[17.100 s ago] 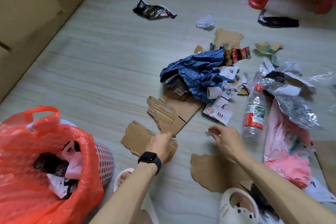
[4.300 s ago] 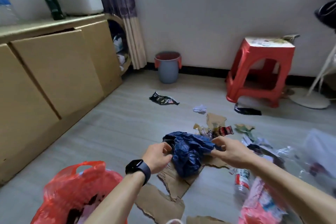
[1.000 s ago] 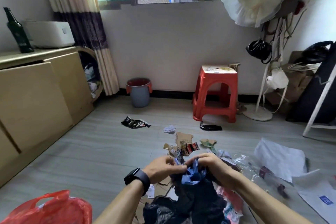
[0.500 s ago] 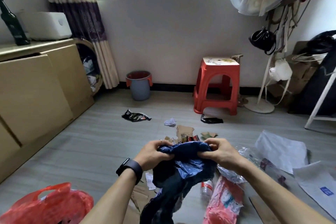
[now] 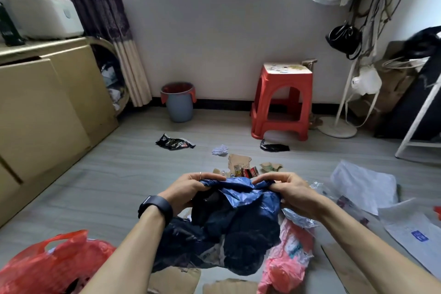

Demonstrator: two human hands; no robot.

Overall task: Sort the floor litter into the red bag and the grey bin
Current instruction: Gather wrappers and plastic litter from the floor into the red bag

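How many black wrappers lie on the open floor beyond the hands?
2. One black wrapper lies before the grey bin; the second black wrapper lies by the red stool. The held blue bag may hide others.

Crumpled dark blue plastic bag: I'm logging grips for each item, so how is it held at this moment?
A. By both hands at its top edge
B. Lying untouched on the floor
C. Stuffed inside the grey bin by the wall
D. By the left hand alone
A: the left hand and the right hand each pinch the top edge of the crumpled dark blue plastic bag, which hangs between them.
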